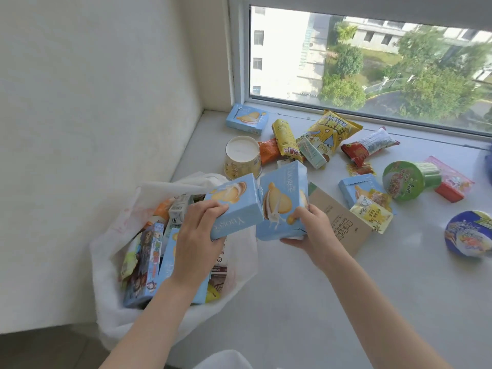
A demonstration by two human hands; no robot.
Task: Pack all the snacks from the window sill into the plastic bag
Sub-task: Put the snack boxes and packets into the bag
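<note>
My left hand point(195, 237) grips a light blue biscuit box point(234, 203) above the open white plastic bag point(111, 265) at the sill's left end. My right hand point(312, 230) grips a second light blue biscuit box point(282, 201), held upright just right of the bag's mouth. The two boxes nearly touch. Inside the bag lie several snacks, among them a cartoon box point(145, 265) and a small carton point(177, 209). More snacks lie spread over the white window sill point(306, 302).
On the sill lie a third blue box point(247, 119) by the window corner, a yellow cup point(242, 157), yellow packets point(328, 131), a red packet point(370, 146), a green noodle cup point(410, 179), a blue bowl point(468, 234), a brown flat box point(343, 222). The wall stands at left.
</note>
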